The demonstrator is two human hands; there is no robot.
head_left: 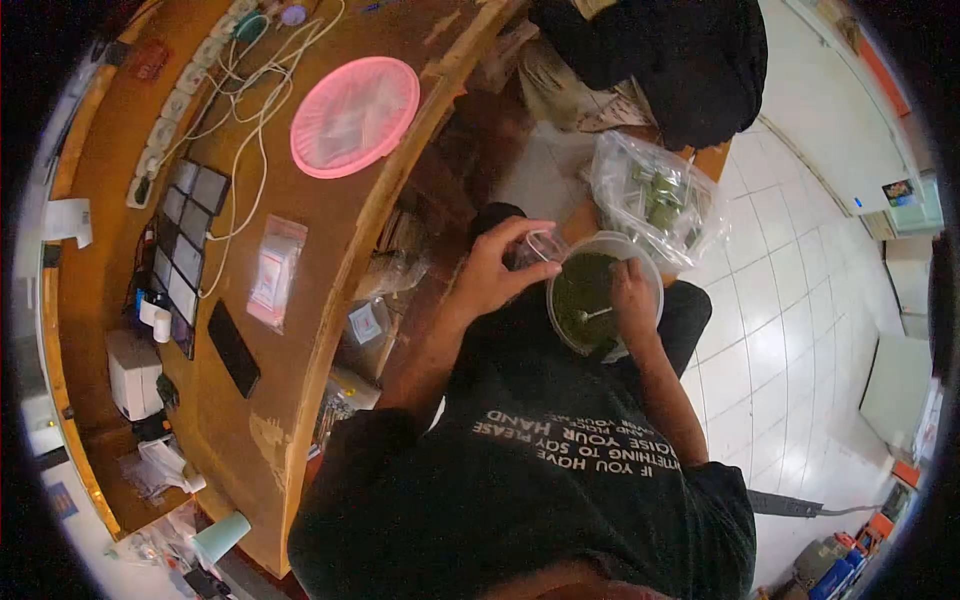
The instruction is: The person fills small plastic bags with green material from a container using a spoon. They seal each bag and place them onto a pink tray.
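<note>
A small clear container (541, 246) is held between the thumb and fingers of my left hand (500, 268), beside the rim of a round clear tub (655, 290). Green, finely crumbled material (578, 290) fills much of the tub, and a light-coloured spoon (597, 314) lies in it. My right hand (633, 298) reaches in at the tub's right side with its fingers drawn together; what they hold, if anything, is too small to make out. Just behind the tub sits a clear plastic bag (660, 200) with green-filled packets inside.
On the wooden desk (330, 230) at left are a pink basket (355, 117), a black phone (233, 349), a packet (276, 272) and white cables (262, 130). Dark cloth (700, 70) hangs at the top. A green cup (222, 537) lies at lower left.
</note>
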